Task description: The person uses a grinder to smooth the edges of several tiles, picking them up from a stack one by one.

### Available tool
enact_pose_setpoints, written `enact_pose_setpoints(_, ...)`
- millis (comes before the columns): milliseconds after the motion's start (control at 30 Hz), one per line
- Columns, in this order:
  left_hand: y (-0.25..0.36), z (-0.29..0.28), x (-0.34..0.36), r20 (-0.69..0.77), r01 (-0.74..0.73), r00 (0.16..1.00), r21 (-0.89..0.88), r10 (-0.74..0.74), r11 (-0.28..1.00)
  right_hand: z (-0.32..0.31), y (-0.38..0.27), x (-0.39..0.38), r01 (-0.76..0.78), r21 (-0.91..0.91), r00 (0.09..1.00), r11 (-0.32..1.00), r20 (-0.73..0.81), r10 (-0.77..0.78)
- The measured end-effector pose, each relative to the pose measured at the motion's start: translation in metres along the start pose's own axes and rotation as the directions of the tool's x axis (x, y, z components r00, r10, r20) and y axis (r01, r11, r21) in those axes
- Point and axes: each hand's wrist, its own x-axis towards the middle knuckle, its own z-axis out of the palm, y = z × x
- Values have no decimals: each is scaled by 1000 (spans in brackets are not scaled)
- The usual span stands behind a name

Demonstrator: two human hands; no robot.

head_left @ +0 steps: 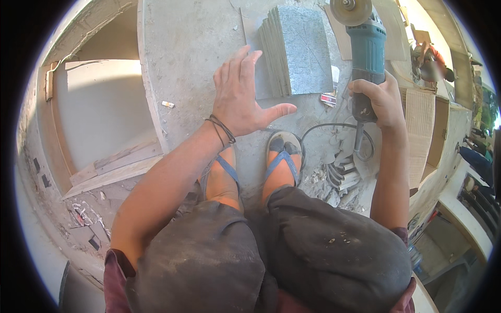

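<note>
Your right hand [383, 101]: wrapped round the rear of a teal grinder [367, 49], which pointed disc-first away from you, right of the tiles. Your left hand [237, 96]: spread wide, thumb out — it was near the stacked grey tiles [307, 52]. One red-and-white pack [328, 99] lay beside them.

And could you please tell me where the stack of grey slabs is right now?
In the head view, the stack of grey slabs sits at the upper middle, between the left hand and the angle grinder on the right.
</note>
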Motion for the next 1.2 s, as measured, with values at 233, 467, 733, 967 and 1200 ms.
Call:
enact_pose_setpoints(233, 8, -20, 156, 115, 1, 993, 14, -2, 1000, -21, 20, -16, -59, 152, 986, 987, -148, 82)
enact_pose_setpoints(467, 4, -6, 173, 391, 102, 909, 127, -144, 987, -14, 37, -30, -68, 188, 982, 980, -161, 99)
enact_pose_setpoints(733, -26, 3, 151, 187, 479, 867, -55, -462, 876, -10, 40, -31, -27, 112, 990, 993, -131, 42)
enact_pose_setpoints(967, -11, -6, 159, 289, 669, 721, -55, -630, 741, -10, 36, -31, -43, 85, 990, 995, -128, 54)
enact_pose_setpoints(1200, -48, 14, 183, -87, 398, 916, 89, -391, 913, -9, 38, -33, -43, 117, 986, 992, -154, 61)
